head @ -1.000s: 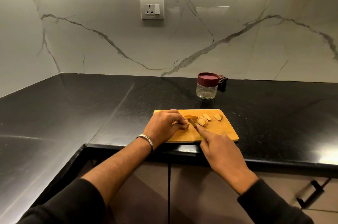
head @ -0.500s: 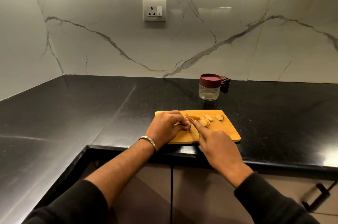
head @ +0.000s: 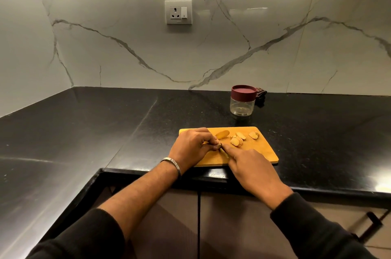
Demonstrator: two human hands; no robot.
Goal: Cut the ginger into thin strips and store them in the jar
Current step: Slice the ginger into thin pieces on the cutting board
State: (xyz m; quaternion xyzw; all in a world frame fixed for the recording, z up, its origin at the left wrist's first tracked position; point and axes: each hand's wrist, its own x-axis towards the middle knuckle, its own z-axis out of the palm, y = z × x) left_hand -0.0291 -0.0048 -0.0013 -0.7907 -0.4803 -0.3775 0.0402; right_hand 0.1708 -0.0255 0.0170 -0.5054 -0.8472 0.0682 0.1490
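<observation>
Our left hand (head: pixel 191 146) pinches a ginger piece (head: pixel 222 134) on the cutting board (head: pixel 258 153); our right hand (head: pixel 251 165) curls its fingers round a knife (head: pixel 224 152), forefinger along it. Slices (head: pixel 238 139) lie beside; the lidded jar (head: pixel 242 100) stands behind on the worktop (head: pixel 105 132)

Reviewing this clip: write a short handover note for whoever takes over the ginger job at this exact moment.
Left hand: fingers curled, pinching a ginger piece on the cutting board.
Right hand: grips the knife, index finger along its back; the blade is mostly hidden.
Ginger slices lie loose mid-board, with a larger piece behind the left hand.
Jar stands behind the board, maroon lid on, empty as far as can be seen.
Done: rough slicing. Left: cut the slices into thin strips, open the jar, fill it.
</observation>
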